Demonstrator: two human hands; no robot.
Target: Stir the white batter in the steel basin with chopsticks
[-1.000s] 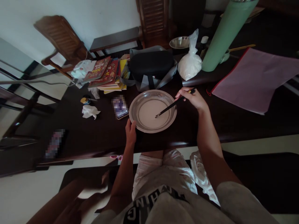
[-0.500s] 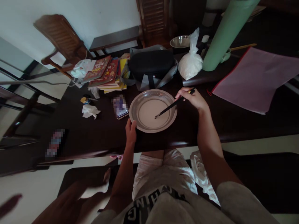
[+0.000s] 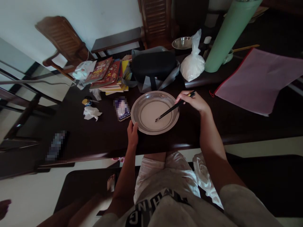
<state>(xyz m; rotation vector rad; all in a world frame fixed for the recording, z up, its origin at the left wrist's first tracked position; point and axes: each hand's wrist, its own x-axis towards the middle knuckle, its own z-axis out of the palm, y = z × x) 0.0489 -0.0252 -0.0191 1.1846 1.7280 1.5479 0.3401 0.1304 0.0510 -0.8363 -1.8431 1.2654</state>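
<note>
Head view: the right hand reaches in from the right, wrist bent, its fingers closed around the upper end of a pair of dark chopsticks. These slant down to the left, and their tips rest in the pale liquid in the one large steel pan. The pan sits on the dark bench near its front edge, right before the person. The left hand comes straight up from below, forearm nearly vertical, its fingers pinched on the pan's near-left rim.

Behind the pan lie one black bag, one white plastic bag, one tall green flask, one small steel bowl and one stack of books. One phone lies just beside the pan, and one pink folder lies to the right.
</note>
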